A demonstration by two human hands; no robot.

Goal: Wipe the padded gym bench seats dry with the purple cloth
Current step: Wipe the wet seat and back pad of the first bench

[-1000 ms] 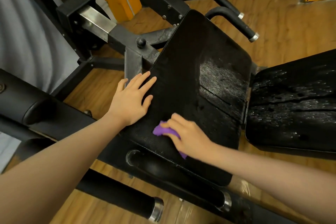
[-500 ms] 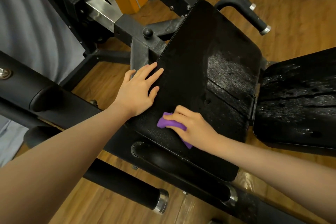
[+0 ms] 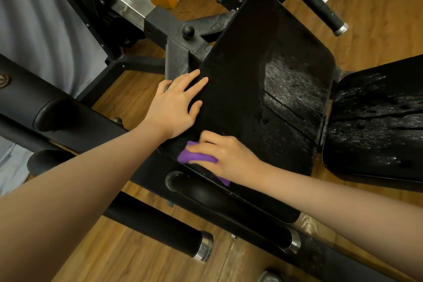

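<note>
A black padded seat [image 3: 247, 71] fills the middle of the view, cracked and wet on its right half. My right hand [image 3: 225, 157] presses the bunched purple cloth [image 3: 194, 157] against the seat's near left corner, fingers curled over it. My left hand [image 3: 177, 104] lies flat on the seat's left edge with fingers spread. A second black pad [image 3: 375, 126] sits to the right, speckled with water drops.
Black steel frame [image 3: 180, 52] and a round knob [image 3: 187, 29] stand left of the seat. Padded rollers with chrome ends [image 3: 203, 247] run below my arms. A handle bar [image 3: 329, 14] juts out at the back right. Wooden floor lies underneath.
My right hand has slid the cloth leftward along the seat's near edge toward the corner. My left hand stayed on the left edge. The view shifted slightly.
</note>
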